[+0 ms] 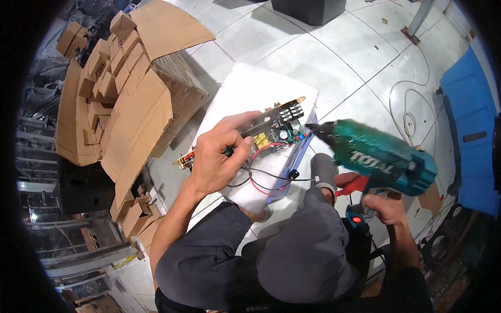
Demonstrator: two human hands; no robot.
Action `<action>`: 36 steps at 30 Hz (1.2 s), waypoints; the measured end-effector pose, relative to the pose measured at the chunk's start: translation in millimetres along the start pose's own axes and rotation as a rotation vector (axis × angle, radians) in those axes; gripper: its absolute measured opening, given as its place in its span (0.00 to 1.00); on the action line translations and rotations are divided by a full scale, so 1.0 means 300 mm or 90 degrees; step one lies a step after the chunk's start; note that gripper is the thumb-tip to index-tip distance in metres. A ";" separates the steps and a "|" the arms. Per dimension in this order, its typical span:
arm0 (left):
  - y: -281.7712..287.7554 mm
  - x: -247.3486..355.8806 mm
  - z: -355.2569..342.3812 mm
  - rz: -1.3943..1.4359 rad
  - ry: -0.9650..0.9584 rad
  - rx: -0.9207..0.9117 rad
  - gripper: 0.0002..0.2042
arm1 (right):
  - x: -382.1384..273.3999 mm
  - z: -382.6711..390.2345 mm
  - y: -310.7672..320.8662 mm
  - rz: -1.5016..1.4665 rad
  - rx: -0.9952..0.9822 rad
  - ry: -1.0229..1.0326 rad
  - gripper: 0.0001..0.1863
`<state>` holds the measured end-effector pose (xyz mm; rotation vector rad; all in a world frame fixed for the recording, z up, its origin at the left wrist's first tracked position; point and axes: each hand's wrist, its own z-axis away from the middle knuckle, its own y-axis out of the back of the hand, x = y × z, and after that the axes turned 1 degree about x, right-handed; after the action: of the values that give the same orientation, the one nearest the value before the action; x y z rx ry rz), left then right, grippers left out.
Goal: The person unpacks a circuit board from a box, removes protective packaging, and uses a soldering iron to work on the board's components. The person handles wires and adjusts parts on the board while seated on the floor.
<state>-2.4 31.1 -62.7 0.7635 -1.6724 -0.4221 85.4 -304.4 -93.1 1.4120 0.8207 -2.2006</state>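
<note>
My left hand [222, 154] is closed around a long electronic circuit board [261, 140], held tilted above a white foam block. The board carries a dark strip along its far side, a yellow component, capacitors and coloured terminals. Red and black wires [271, 180] trail from it toward me. My right hand [383, 206] grips the handle of a teal glue gun [376, 156] with a red trigger and a glowing red switch. Its black nozzle points left, close to the board's right end; whether they touch I cannot tell. The gun is slightly blurred.
The white foam block [242, 88] rests between my legs and the far floor. At left stands an open cardboard box [141, 109] with folded dividers. A blue plastic piece [469, 130] is at right, near a loose cable [409, 122] on the tiles. A black object [308, 10] stands far off.
</note>
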 end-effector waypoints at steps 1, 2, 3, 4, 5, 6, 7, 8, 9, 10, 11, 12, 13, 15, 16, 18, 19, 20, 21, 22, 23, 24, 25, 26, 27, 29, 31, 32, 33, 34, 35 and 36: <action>-0.010 -0.010 -0.010 0.011 -0.008 0.002 0.13 | 0.008 -0.016 0.004 0.014 -0.057 0.038 0.30; -0.020 -0.019 -0.019 0.022 -0.017 0.003 0.13 | 0.025 -0.026 0.008 0.029 -0.114 0.075 0.26; -0.015 -0.016 -0.014 0.019 -0.006 0.008 0.13 | 0.043 -0.039 -0.003 0.049 -0.107 0.059 0.24; -0.010 -0.013 -0.009 0.016 0.005 0.013 0.13 | 0.058 -0.050 -0.023 0.071 -0.100 0.043 0.23; -0.006 -0.011 -0.004 0.013 0.015 0.018 0.12 | 0.067 -0.059 -0.042 0.092 -0.093 0.028 0.21; -0.003 -0.014 0.001 0.012 0.017 0.023 0.12 | 0.065 -0.064 -0.057 0.129 -0.084 0.055 0.20; -0.009 -0.021 -0.001 0.015 0.016 0.026 0.12 | 0.062 -0.069 -0.065 0.167 -0.070 0.083 0.19; -0.014 -0.028 -0.002 0.018 0.015 0.028 0.12 | 0.060 -0.071 -0.073 0.206 -0.057 0.110 0.17; -0.016 -0.028 -0.005 0.019 0.016 0.026 0.12 | 0.062 -0.070 -0.079 0.219 -0.038 0.124 0.16; -0.012 -0.022 -0.004 0.017 0.021 0.026 0.13 | 0.062 -0.071 -0.087 0.231 -0.022 0.136 0.15; -0.010 -0.021 -0.002 0.014 0.027 0.025 0.13 | 0.079 -0.078 -0.092 0.201 -0.024 0.156 0.15; -0.012 -0.029 0.000 0.011 0.013 0.034 0.13 | 0.090 -0.083 -0.095 0.171 -0.025 0.176 0.15; -0.016 -0.035 -0.001 0.009 -0.004 0.042 0.13 | 0.094 -0.081 -0.094 0.181 -0.027 0.195 0.15; -0.019 -0.036 -0.001 0.013 -0.018 0.050 0.13 | 0.099 -0.076 -0.092 0.200 -0.033 0.233 0.15; -0.020 -0.036 -0.002 0.010 -0.013 0.049 0.13 | 0.105 -0.076 -0.088 0.224 -0.031 0.237 0.15; -0.023 -0.036 -0.001 0.004 -0.003 0.046 0.13 | 0.114 -0.074 -0.083 0.258 -0.025 0.242 0.15; -0.021 -0.037 -0.003 0.012 0.001 0.047 0.13 | 0.118 -0.074 -0.084 0.269 -0.023 0.241 0.15; -0.022 -0.038 -0.003 0.009 -0.004 0.051 0.13 | 0.121 -0.073 -0.087 0.267 -0.019 0.235 0.15; -0.024 -0.040 -0.002 0.006 -0.009 0.055 0.13 | 0.125 -0.072 -0.087 0.267 -0.017 0.233 0.15; -0.024 -0.041 0.000 0.000 -0.012 0.060 0.13 | 0.129 -0.074 -0.089 0.265 -0.017 0.233 0.15; -0.025 -0.046 0.000 -0.003 -0.023 0.076 0.12 | 0.134 -0.077 -0.089 0.264 -0.020 0.237 0.15; -0.028 -0.053 -0.001 -0.005 -0.034 0.092 0.12 | 0.134 -0.076 -0.092 0.250 -0.023 0.227 0.15; -0.033 -0.060 -0.004 -0.006 -0.047 0.106 0.11 | 0.134 -0.075 -0.093 0.237 -0.023 0.217 0.15; -0.036 -0.061 -0.006 -0.009 -0.044 0.106 0.11 | 0.127 -0.070 -0.100 0.211 -0.023 0.192 0.14; -0.039 -0.059 -0.008 -0.012 -0.041 0.106 0.11 | 0.126 -0.068 -0.101 0.200 -0.023 0.183 0.14; -0.036 -0.060 -0.007 -0.016 -0.042 0.110 0.11 | 0.128 -0.068 -0.103 0.189 -0.027 0.183 0.14; -0.038 -0.065 -0.006 -0.014 -0.053 0.116 0.11 | 0.128 -0.070 -0.104 0.190 -0.029 0.201 0.14; -0.038 -0.066 -0.006 -0.014 -0.052 0.115 0.11 | 0.125 -0.072 -0.107 0.190 -0.030 0.210 0.14; -0.039 -0.066 -0.006 -0.015 -0.051 0.114 0.11 | 0.124 -0.071 -0.107 0.191 -0.028 0.214 0.14; -0.039 -0.067 -0.007 -0.015 -0.050 0.112 0.11 | 0.123 -0.071 -0.108 0.193 -0.026 0.217 0.14; -0.035 -0.059 -0.006 -0.017 -0.026 0.092 0.11 | 0.122 -0.070 -0.107 0.196 -0.021 0.214 0.14; -0.028 -0.043 -0.004 -0.020 -0.002 0.072 0.12 | 0.122 -0.068 -0.106 0.199 -0.016 0.207 0.14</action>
<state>2.1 34.0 -77.1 0.8736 -1.7001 -0.3523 64.7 -267.7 -124.6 1.7788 0.6715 -1.7492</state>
